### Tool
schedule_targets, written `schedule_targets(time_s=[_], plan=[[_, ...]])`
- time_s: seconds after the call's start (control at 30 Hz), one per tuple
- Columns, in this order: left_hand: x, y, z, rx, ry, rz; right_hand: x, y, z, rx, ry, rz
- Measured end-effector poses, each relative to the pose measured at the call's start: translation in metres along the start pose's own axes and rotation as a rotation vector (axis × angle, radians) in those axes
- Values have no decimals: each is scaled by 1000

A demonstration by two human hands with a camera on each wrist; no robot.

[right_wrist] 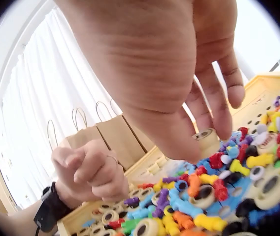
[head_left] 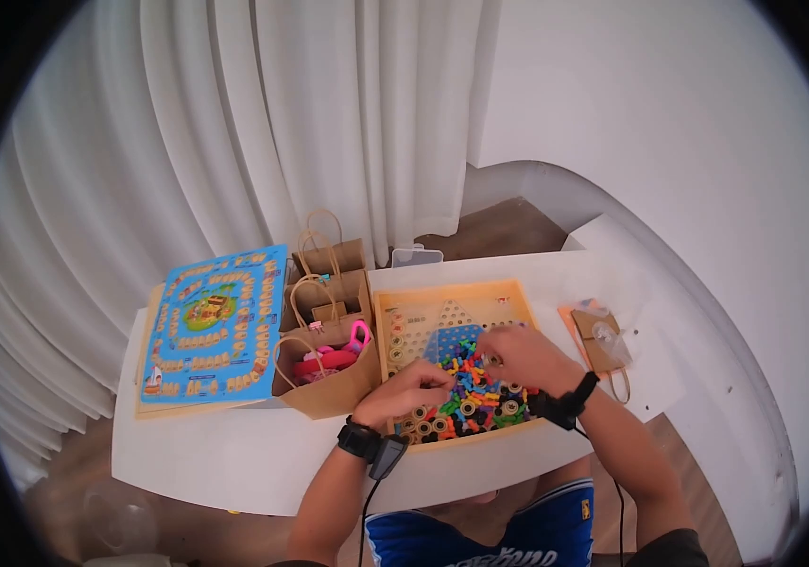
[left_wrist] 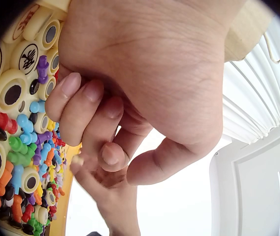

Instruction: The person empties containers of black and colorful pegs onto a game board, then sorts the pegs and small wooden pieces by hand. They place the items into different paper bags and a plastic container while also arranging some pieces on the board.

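My right hand (head_left: 529, 361) is over the wooden game box (head_left: 384, 326), pinching a cream round Chinese chess piece (right_wrist: 208, 141) between thumb and fingers, just above the heap. Across from it, my left hand (head_left: 406, 389) hovers over the box's left part, its fingers loosely curled and nothing visible between them. Inside the box, colourful pegs (right_wrist: 210, 223) in several colours lie mixed with more cream discs (left_wrist: 12, 91); some discs show a dark round centre, others a printed character. A blue dotted board part (head_left: 446, 342) shows under the pile.
Left of the box stand brown paper bags (head_left: 338, 383), the nearest holding pink and red things (head_left: 334, 359). Beyond them lies a blue printed game board (head_left: 211, 326). Another brown bag (head_left: 601, 345) lies flat on the right of the white table (head_left: 480, 472). White curtains (head_left: 310, 123) hang behind.
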State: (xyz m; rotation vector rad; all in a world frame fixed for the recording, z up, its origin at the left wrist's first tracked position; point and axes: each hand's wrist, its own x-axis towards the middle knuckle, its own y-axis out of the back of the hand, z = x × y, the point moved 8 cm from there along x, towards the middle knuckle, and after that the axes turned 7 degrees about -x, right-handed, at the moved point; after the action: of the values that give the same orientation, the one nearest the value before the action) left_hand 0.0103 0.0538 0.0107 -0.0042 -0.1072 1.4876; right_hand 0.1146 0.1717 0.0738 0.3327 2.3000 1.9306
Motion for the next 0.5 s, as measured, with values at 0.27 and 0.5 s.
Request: schedule_targets(time_s=[0.27, 0.5], plan=[[-3, -4, 2, -30, 54, -6, 96, -14, -31, 73, 187, 274], [-1, -1, -3, -20, 60, 4, 126, -54, -35, -121, 201, 258]])
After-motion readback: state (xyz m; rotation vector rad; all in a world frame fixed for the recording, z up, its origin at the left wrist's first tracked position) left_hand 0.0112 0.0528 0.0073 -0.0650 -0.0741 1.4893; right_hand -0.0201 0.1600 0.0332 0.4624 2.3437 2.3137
